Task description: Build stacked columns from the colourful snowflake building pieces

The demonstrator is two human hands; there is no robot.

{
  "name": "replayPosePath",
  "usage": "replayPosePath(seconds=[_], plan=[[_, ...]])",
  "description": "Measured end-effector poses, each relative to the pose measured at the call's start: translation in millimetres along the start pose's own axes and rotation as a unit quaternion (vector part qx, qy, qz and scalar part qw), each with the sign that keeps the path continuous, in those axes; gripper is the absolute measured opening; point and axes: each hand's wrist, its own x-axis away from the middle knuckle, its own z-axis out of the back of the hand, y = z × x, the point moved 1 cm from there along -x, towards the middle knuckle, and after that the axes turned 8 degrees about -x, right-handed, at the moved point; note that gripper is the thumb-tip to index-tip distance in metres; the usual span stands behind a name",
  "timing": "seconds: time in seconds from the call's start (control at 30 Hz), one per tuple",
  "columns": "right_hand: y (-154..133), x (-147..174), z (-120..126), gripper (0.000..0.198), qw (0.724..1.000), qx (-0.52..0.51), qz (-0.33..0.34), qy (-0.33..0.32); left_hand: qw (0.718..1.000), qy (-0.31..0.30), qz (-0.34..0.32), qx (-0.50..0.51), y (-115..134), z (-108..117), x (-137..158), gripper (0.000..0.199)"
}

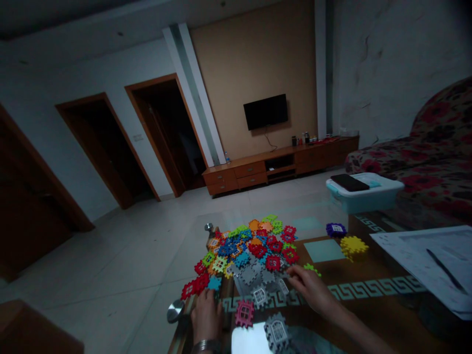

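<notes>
My right hand [309, 287] is closed in a pinch at the near right side of a pile of plastic interlocking tiles. A tilted grey window tile [283, 286] is at its fingertips. My left hand [207, 314] rests at the table's left edge with its fingers stretched forward, close to a blue tile [214, 282] and a red tile [201, 283]. Grey tiles [252, 273] lie between the hands. Nearer to me are a pink window tile [244, 313] and a grey window stack [276, 332], which overlaps a white object [249, 339].
On the glass table [354, 305], a yellow stack [354, 247] and a purple stack [336, 229] stand right of the pile. Farther right, a pen [446, 270] lies on paper sheets [413, 246]. A lidded tub [363, 196] bears a dark phone [349, 182].
</notes>
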Motion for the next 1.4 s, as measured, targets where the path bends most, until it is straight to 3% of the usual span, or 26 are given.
replayPosePath(seconds=[0.13, 0.23, 0.33, 0.53, 0.73, 0.93, 1.1, 1.23, 1.4], plan=[[-8, 8, -8, 0.017, 0.991, -0.120, -0.032, -0.050, 0.998, -0.042, 0.001, -0.052, -4, 0, 4, 0.029], [-15, 15, -21, 0.012, 0.971, -0.195, -0.104, -0.096, 0.996, -0.056, 0.002, -0.073, -1, -1, 12, 0.026], [-18, 22, -36, 0.013, 0.959, -0.210, -0.149, -0.117, 0.997, -0.057, 0.008, -0.055, 0, -1, 17, 0.025], [-11, 30, -56, 0.018, 0.961, -0.192, -0.163, -0.117, 0.999, -0.035, 0.026, -0.027, -7, 1, 15, 0.019], [-11, 32, -49, 0.018, 0.976, -0.098, -0.161, -0.112, 1.000, -0.022, -0.001, -0.006, -16, -9, 8, 0.032], [-21, 11, -39, 0.012, 0.990, 0.117, -0.034, -0.070, 0.997, 0.034, 0.004, 0.069, -22, -19, 5, 0.041], [-26, -21, -61, 0.030, 0.984, 0.114, 0.047, -0.130, 0.989, 0.045, -0.002, 0.139, -27, -21, 2, 0.037], [-35, -33, -71, 0.047, 0.972, 0.166, 0.005, -0.166, 0.992, 0.025, -0.006, 0.122, -30, -16, 2, 0.030], [-47, -29, -71, 0.059, 0.968, 0.194, -0.042, -0.151, 0.998, -0.028, -0.007, 0.049, -21, -10, 12, 0.027]])
